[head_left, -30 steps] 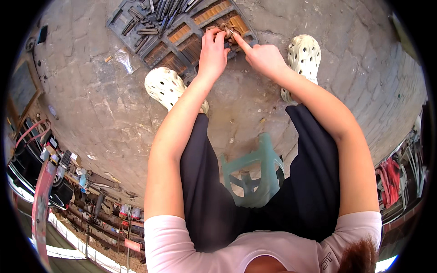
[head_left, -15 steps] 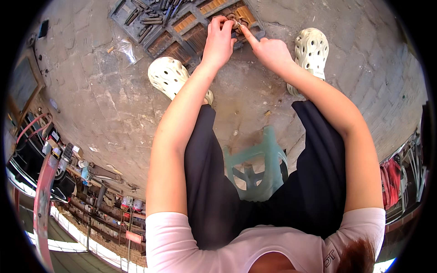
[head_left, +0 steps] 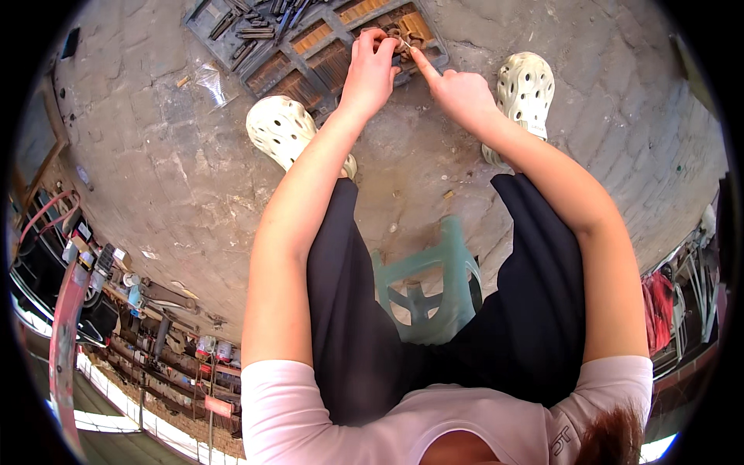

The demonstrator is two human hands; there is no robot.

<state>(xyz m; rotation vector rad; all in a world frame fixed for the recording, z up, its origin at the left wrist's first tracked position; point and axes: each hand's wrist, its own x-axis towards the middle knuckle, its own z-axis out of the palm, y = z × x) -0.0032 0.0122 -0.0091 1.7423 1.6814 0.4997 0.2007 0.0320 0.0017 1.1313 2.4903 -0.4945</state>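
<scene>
The left hand (head_left: pixel 368 77) curls over brown pieces (head_left: pixel 413 23) in a grey tray (head_left: pixel 291 53) on the floor (head_left: pixel 178 163); the right hand (head_left: pixel 463 94) extends its index finger beside them. Whether either grip pinches anything, onlookers cannot tell.

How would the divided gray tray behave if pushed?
The divided gray tray probably feels heavy, being crowded with dark metal-looking pieces. Lying broad and flat, it seems unlikely to tip. Those pieces, loosely piled, may shift.
</scene>
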